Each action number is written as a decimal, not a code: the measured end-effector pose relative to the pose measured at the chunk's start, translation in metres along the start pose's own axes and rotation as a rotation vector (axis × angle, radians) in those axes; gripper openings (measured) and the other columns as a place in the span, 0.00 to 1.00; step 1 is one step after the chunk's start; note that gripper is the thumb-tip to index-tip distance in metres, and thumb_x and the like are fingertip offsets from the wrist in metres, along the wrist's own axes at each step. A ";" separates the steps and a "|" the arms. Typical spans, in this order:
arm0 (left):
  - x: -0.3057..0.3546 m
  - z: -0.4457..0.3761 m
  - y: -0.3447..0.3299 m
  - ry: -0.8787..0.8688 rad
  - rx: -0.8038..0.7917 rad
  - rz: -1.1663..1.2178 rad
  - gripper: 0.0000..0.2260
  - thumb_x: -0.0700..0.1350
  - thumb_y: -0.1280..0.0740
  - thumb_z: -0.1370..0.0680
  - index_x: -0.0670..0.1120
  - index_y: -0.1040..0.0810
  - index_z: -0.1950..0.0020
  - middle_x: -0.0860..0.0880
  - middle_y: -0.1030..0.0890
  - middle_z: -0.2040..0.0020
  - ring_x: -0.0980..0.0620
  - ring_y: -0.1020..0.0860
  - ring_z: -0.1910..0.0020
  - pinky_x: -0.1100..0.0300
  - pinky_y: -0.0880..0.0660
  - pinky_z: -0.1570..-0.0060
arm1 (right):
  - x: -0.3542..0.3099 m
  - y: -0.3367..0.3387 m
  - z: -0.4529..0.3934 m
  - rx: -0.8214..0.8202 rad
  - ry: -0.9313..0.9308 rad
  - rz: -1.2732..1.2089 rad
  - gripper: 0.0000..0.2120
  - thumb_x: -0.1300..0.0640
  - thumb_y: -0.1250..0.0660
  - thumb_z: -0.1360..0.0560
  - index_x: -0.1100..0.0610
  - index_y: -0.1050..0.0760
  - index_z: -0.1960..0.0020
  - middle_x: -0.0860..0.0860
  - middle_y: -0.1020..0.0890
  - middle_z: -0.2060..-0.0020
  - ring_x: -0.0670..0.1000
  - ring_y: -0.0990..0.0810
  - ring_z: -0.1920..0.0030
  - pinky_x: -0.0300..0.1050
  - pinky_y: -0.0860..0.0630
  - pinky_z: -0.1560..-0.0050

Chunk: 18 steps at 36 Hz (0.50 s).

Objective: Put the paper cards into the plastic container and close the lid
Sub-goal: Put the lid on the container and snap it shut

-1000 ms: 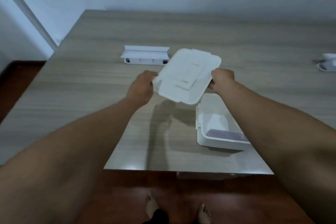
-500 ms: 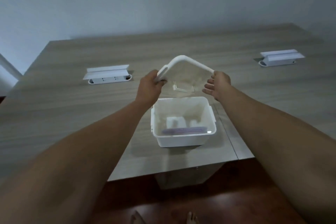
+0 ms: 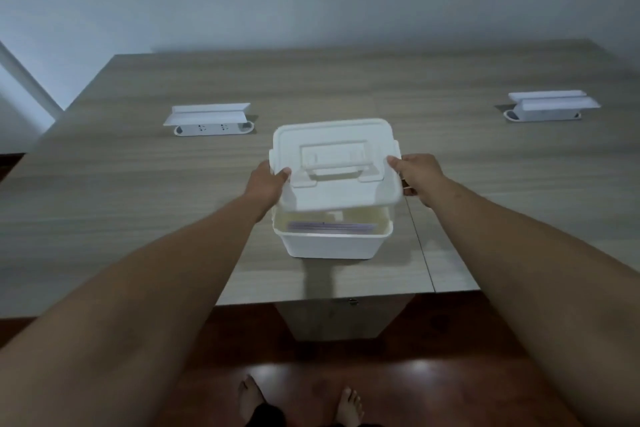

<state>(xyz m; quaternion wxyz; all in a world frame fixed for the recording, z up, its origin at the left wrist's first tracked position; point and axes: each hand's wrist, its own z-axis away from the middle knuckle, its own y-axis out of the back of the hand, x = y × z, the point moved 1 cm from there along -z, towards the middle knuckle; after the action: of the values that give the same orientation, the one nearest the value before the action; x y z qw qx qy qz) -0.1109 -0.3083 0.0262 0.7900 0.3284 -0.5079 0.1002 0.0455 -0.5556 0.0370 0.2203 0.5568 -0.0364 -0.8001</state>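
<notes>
A white plastic container (image 3: 331,243) stands near the front edge of the wooden table (image 3: 121,184). Purple-edged paper cards (image 3: 330,226) lie inside it against the near wall. The white lid (image 3: 337,166), handle side up, hovers over the container, its front edge raised above the rim and its far part covering the back of the box. My left hand (image 3: 265,184) grips the lid's left edge and my right hand (image 3: 417,172) grips its right edge.
Two white power socket boxes with raised flaps sit on the table, one at the back left (image 3: 209,120) and one at the back right (image 3: 550,107). A seam (image 3: 420,246) runs through the tabletop right of the container. My bare feet (image 3: 301,402) stand on the dark floor below.
The lid went from tilted up on edge behind the container to nearly flat, top side up, lowered over the opening. Both hands kept their grip on it.
</notes>
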 end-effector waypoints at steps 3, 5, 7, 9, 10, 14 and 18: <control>-0.020 0.000 -0.013 0.092 0.051 -0.152 0.22 0.50 0.39 0.20 0.42 0.30 0.30 0.38 0.27 0.32 0.37 0.26 0.36 0.47 0.28 0.35 | 0.017 -0.004 -0.002 0.002 -0.039 0.051 0.16 0.51 0.28 0.27 0.62 0.20 0.47 0.59 0.16 0.52 0.58 0.16 0.55 0.44 0.22 0.66; -0.030 -0.001 -0.020 0.167 0.067 -0.305 0.25 0.54 0.38 0.22 0.44 0.33 0.27 0.37 0.33 0.30 0.36 0.29 0.33 0.47 0.31 0.32 | 0.028 -0.009 -0.003 0.024 -0.056 0.092 0.17 0.51 0.28 0.28 0.63 0.20 0.47 0.61 0.16 0.51 0.60 0.16 0.52 0.49 0.18 0.61; -0.036 -0.003 -0.025 0.200 0.070 -0.385 0.27 0.56 0.37 0.23 0.47 0.34 0.26 0.38 0.36 0.29 0.36 0.31 0.32 0.48 0.33 0.31 | 0.040 -0.011 -0.005 0.045 -0.074 0.145 0.18 0.51 0.28 0.28 0.65 0.20 0.47 0.61 0.16 0.51 0.61 0.16 0.52 0.51 0.18 0.59; -0.040 -0.004 -0.026 0.186 0.071 -0.372 0.27 0.56 0.35 0.23 0.48 0.34 0.26 0.39 0.36 0.29 0.36 0.31 0.32 0.47 0.32 0.31 | 0.050 -0.012 -0.004 0.048 -0.114 0.204 0.18 0.52 0.27 0.29 0.65 0.21 0.47 0.61 0.17 0.51 0.60 0.17 0.56 0.48 0.19 0.66; -0.041 -0.005 -0.027 0.175 0.065 -0.346 0.27 0.55 0.35 0.24 0.48 0.34 0.27 0.39 0.36 0.29 0.36 0.29 0.33 0.47 0.31 0.31 | 0.054 -0.012 -0.004 0.038 -0.135 0.242 0.18 0.52 0.27 0.29 0.65 0.21 0.47 0.61 0.17 0.52 0.59 0.18 0.58 0.47 0.19 0.68; -0.043 -0.006 -0.023 0.152 0.077 -0.210 0.19 0.46 0.33 0.26 0.42 0.23 0.36 0.40 0.22 0.38 0.39 0.21 0.42 0.51 0.23 0.42 | 0.067 -0.012 -0.005 -0.011 -0.216 0.255 0.16 0.50 0.28 0.29 0.62 0.21 0.49 0.56 0.19 0.61 0.55 0.21 0.64 0.51 0.19 0.60; -0.055 -0.004 -0.014 0.215 0.105 -0.096 0.13 0.45 0.30 0.27 0.39 0.17 0.47 0.40 0.16 0.50 0.40 0.18 0.48 0.45 0.20 0.45 | 0.075 -0.012 -0.007 -0.091 -0.255 0.031 0.14 0.53 0.28 0.28 0.61 0.21 0.47 0.55 0.19 0.60 0.57 0.19 0.60 0.48 0.20 0.61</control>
<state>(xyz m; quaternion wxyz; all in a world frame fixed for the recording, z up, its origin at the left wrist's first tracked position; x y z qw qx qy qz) -0.1267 -0.3067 -0.0284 0.8255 0.3805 -0.3982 0.1234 0.0267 -0.5735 -0.0351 0.2515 0.4393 -0.0363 -0.8617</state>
